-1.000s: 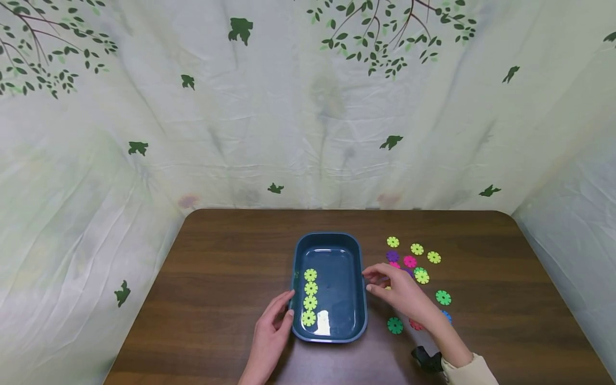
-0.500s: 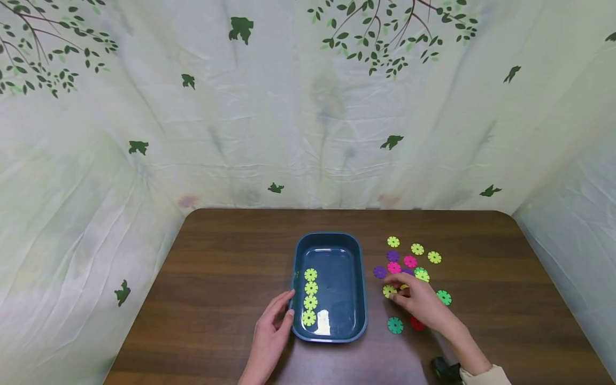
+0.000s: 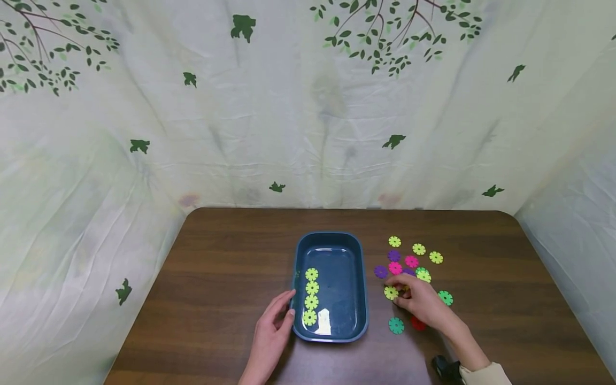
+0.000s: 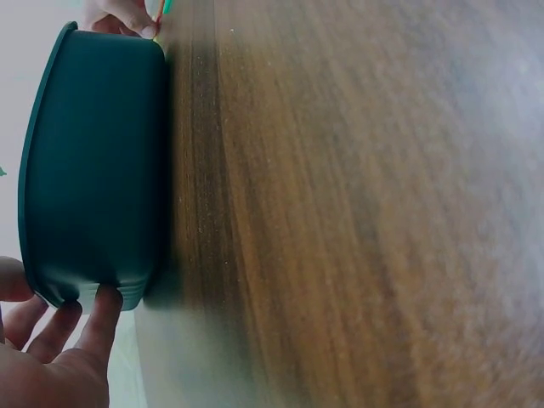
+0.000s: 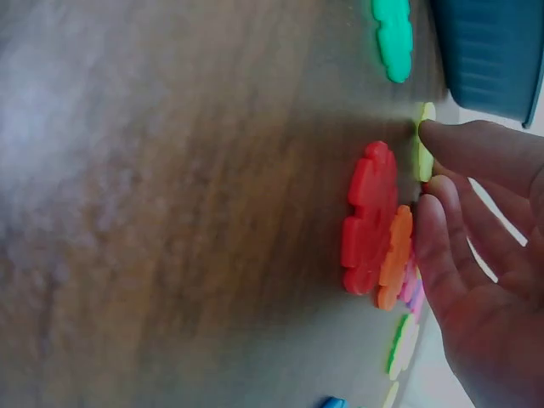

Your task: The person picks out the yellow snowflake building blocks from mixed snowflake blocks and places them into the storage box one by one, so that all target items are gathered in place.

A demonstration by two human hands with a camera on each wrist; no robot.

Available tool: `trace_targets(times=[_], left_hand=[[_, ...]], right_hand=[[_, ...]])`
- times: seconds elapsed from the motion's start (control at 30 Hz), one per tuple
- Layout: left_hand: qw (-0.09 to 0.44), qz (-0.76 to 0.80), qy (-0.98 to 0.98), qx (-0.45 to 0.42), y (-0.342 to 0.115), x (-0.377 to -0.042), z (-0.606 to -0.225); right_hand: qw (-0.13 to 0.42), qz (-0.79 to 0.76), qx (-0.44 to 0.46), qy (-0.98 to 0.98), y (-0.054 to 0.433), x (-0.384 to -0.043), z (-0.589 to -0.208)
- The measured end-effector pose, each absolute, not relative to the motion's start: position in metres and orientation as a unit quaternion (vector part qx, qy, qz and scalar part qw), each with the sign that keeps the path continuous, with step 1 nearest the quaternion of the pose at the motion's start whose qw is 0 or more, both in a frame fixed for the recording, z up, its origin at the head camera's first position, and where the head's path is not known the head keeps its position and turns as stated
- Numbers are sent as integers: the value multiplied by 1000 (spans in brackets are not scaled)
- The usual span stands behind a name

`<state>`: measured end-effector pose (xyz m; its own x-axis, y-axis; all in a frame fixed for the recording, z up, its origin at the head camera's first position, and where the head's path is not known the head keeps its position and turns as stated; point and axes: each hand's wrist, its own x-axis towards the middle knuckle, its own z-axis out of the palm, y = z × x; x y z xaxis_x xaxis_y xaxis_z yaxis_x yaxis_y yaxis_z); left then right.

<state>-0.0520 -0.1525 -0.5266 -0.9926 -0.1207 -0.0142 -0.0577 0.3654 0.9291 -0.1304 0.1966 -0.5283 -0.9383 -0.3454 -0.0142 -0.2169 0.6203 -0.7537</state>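
Resting against the blue tray (image 3: 364, 291) in the head view, the left hand (image 3: 269, 331) touches its left side with loose, spread fingers, probably to steady it on the wooden table (image 3: 231, 278). Four yellow pieces (image 3: 312, 302) lie in a column along the left part of the tray's floor, a spacing that looks deliberate. Right of the tray, the right hand (image 3: 420, 302) pinches a yellow flower piece (image 3: 391, 293) beside other loose pieces (image 3: 395, 268), likely by its edges because it is so thin. From the left wrist, fingertips (image 4: 104, 299) meet the tray's outer wall, which seems to spare the column inside. From the right wrist, the thumb (image 5: 472, 149) presses the pinched piece (whether it is off the table, I cannot tell), near a red piece (image 5: 370, 225) and an orange piece (image 5: 394, 263).
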Motion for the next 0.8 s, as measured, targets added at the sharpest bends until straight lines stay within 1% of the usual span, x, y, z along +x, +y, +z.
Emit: trace_targets(times=[0.4,0.8], left_hand=[[16,-558,-827,60,-153,-53,-529],[20,-562,-825,62,-152,-52,-527]], right_hand=[[55,-358,-177,915,194,-129,-531],[25,-337,-162,927,194,-129,-529]])
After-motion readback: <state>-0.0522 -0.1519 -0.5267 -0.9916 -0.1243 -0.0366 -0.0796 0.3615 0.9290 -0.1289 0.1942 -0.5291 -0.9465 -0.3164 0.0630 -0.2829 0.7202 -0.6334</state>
